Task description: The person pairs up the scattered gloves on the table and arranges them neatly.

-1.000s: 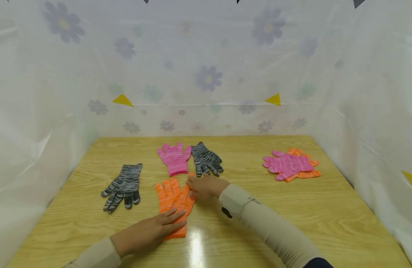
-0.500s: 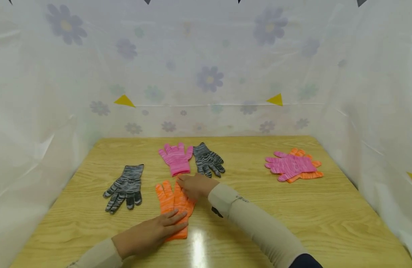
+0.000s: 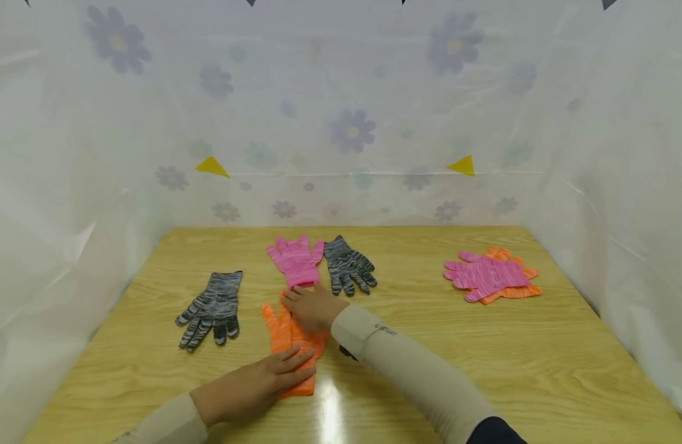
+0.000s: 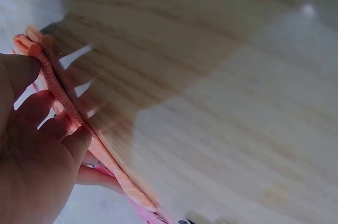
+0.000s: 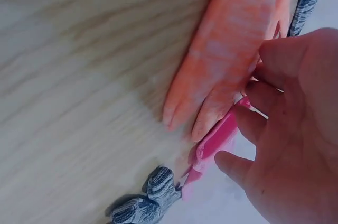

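In the head view an orange knitted glove point(image 3: 280, 333) lies with its cuff towards me. My left hand point(image 3: 249, 385) rests on its cuff end, fingers extended. The right hand point(image 3: 313, 306) lies over the upper part and covers some glove fingers. From the left wrist, the orange glove point(image 4: 66, 100) appears edge-on under the fingertips of my left hand point(image 4: 39, 155). Seen from the right wrist, my right hand point(image 5: 293, 113) has loosely bent fingers at the side of the orange glove point(image 5: 227, 39); two glove fingers point away from it.
Behind lie a pink glove point(image 3: 298, 262) and a grey striped glove point(image 3: 348, 266), side by side. Another grey glove point(image 3: 213, 311) is at left. At right, a second pink glove point(image 3: 488, 275) lies across an orange glove point(image 3: 510, 292). A floral sheet point(image 3: 352, 197) surrounds the wooden table point(image 3: 430, 345).
My right hand has moved left from the orange glove's right edge across its fingers, and the glove's right-hand part has shifted inward. The left hand stays on the cuff.
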`<state>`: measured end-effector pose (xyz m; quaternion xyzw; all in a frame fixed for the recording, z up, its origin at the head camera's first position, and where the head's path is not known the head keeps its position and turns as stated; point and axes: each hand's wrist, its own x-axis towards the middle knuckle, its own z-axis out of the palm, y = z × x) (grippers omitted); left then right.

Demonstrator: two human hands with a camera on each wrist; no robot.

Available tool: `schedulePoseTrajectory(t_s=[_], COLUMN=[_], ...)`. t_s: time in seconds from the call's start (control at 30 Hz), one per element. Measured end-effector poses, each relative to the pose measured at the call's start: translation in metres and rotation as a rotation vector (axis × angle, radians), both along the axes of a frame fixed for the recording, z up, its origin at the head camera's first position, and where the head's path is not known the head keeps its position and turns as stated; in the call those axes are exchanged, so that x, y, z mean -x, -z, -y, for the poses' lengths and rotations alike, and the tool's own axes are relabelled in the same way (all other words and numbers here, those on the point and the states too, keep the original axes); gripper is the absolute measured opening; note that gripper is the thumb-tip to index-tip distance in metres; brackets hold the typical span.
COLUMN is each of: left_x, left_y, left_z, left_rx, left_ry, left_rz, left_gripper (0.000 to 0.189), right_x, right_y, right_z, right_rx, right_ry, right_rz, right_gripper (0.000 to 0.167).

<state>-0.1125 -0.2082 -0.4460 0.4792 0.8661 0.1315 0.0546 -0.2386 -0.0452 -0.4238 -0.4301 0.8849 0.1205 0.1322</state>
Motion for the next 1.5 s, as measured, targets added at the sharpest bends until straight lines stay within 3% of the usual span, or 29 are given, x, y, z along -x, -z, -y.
schedulePoseTrajectory(t_s=[0.07,0.17,0.4,0.73,0.9,1.0,1.13,1.4,1.5], left_x=[0.001,0.002,0.001,-0.003,-0.002,-0.001,-0.001,-0.004,-0.004], left_y=[0.0,0.0,0.001,0.001,0.001,0.0,0.0,0.0,0.0], left_z=[0.0,-0.001,-0.002,-0.004,-0.004,-0.003,0.0,0.004,0.003], left_rx=[-0.008,-0.016,0.002,0.017,0.004,0.0,0.012,0.012,0.014], left_ry=[0.003,0.011,-0.002,0.025,0.029,0.019,-0.005,-0.055,-0.065], left_rz=[0.0,0.011,0.063,-0.024,-0.066,-0.065,-0.021,0.023,-0.001], left_gripper=[0.051,0.05,0.05,0.056,0.054,0.054,0.054,0.06,0.062], right_x=[0.002,0.0,-0.007,0.009,0.005,-0.002,-0.006,-0.002,-0.001], right_y=[-0.001,-0.004,-0.005,0.014,0.003,-0.004,0.001,0.005,0.006], right_z=[0.0,0.0,0.002,-0.006,-0.026,-0.044,-0.058,-0.064,-0.065], right_rx=[-0.007,0.03,0.054,0.135,0.195,0.206,0.172,0.112,0.098], right_ry=[0.002,-0.002,-0.154,-0.094,-0.077,-0.077,-0.085,-0.106,-0.091], right_rz=[-0.032,0.015,0.022,0.144,0.185,0.194,0.186,0.158,0.159], right_gripper=[0.051,0.05,0.052,0.06,0.055,0.054,0.052,0.055,0.056])
